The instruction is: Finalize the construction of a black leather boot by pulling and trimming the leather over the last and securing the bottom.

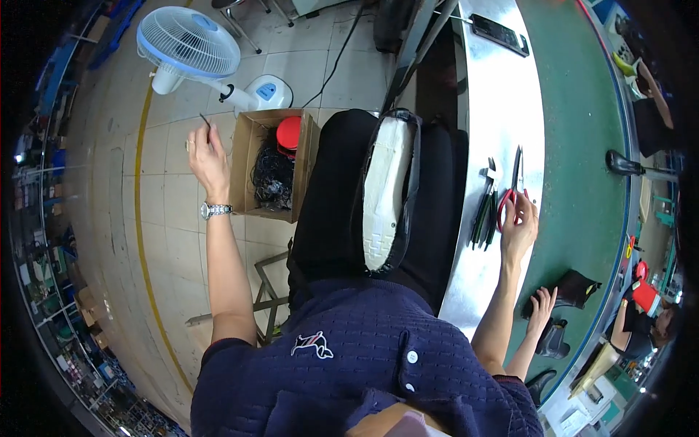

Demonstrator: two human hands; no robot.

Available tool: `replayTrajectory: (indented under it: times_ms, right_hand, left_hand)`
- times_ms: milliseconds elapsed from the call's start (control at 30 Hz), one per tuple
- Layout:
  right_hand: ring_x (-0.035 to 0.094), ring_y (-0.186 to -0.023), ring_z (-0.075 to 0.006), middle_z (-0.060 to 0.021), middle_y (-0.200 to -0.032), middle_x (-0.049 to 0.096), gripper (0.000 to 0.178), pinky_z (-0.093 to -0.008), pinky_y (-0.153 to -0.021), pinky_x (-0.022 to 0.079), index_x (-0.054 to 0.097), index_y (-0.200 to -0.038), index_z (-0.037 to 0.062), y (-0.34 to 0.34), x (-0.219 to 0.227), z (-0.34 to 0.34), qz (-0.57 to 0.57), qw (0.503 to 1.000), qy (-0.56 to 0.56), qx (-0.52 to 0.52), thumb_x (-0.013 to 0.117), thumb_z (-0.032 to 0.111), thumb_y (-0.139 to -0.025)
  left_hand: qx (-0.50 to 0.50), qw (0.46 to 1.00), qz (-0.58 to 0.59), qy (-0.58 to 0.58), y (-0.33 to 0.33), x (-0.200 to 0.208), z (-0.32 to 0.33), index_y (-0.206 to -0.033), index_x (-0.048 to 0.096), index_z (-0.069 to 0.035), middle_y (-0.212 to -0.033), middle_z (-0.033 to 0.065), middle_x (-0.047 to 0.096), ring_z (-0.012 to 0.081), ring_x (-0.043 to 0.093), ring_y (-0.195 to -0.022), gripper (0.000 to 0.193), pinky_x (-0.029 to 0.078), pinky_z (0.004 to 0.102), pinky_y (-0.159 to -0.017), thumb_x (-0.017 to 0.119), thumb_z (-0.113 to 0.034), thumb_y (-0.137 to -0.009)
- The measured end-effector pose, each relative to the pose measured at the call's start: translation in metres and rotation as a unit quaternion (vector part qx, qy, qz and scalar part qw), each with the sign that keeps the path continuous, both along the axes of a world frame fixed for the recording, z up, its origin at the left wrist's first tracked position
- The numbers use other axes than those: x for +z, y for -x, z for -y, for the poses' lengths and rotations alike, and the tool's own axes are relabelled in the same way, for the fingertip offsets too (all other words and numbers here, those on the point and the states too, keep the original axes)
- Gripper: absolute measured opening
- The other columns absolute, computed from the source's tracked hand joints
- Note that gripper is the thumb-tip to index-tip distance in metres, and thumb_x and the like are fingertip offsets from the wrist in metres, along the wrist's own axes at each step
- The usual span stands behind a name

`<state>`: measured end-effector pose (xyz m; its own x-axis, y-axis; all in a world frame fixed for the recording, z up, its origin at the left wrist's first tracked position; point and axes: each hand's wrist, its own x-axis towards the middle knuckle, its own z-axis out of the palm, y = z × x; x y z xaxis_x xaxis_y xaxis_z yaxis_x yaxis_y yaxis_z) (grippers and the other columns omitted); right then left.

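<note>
My left hand (210, 164) is raised beside the cardboard box, its fingers pinching a thin dark strip (204, 119) whose kind I cannot make out. On the metal worktop (499, 95) my right hand (519, 227) closes its fingers around the red handles of a pair of scissors (519, 171), blades pointing away from me. Several dark-handled tools (485, 207) lie just left of the scissors. Across my lap rests a black shoe (386, 193), its pale underside facing up and its black upper edge showing around it.
The cardboard box (244, 167) on my left holds black scraps and a red round container (289, 133). A fan (188, 44) stands beyond it. A phone (499, 35) lies on the far worktop. Along the green conveyor (575, 167), black boots (575, 288) sit near another person's hand (541, 309).
</note>
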<state>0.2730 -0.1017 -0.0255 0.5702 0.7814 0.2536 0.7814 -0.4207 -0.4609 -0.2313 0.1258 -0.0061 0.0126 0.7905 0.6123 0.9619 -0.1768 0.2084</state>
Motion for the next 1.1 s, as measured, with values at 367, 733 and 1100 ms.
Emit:
replayTrajectory:
  times_ms: [367, 733, 1100]
  right_hand:
    - [0.053, -0.107, -0.0353, -0.0195, -0.115, 0.055, 0.057, -0.0432, -0.092, 0.044, 0.057, -0.122, -0.0007, 0.052, 0.001, 0.001, 0.029, 0.993, 0.107, -0.03, 0.075, 0.031, -0.078]
    - [0.055, -0.099, -0.0392, -0.0232, -0.105, 0.054, 0.06, -0.0458, -0.084, 0.047, 0.052, -0.114, -0.0036, 0.041, -0.01, 0.001, -0.013, 0.987, 0.158, -0.017, 0.077, 0.024, -0.067]
    - [0.053, -0.071, -0.0099, -0.0034, -0.085, 0.06, 0.044, -0.0243, -0.061, 0.043, 0.059, -0.108, 0.0011, 0.021, 0.04, 0.05, -0.695, 0.715, -0.022, -0.078, 0.071, 0.019, -0.071]
  left_hand:
    - [-0.449, 0.887, 0.063, 0.087, -0.149, 0.025, 0.082, -0.14, 0.047, -0.009, -0.146, 0.0114, 0.043, 0.0302, 0.035, -0.137, 0.054, 0.026, 0.0441, -0.113, 0.047, -0.041, -0.096]
    - [-0.594, 0.768, -0.038, 0.235, -0.317, 0.051, 0.039, -0.119, 0.06, 0.001, -0.121, 0.0177, 0.06, 0.0335, 0.053, -0.119, 0.052, 0.037, 0.0415, -0.106, 0.065, -0.038, -0.085]
    - [-0.584, 0.776, 0.01, 0.237, -0.342, 0.047, -0.026, -0.104, 0.068, -0.001, -0.082, 0.0185, 0.067, 0.0316, 0.065, -0.075, 0.025, 0.051, 0.0402, -0.068, 0.06, -0.021, -0.091]
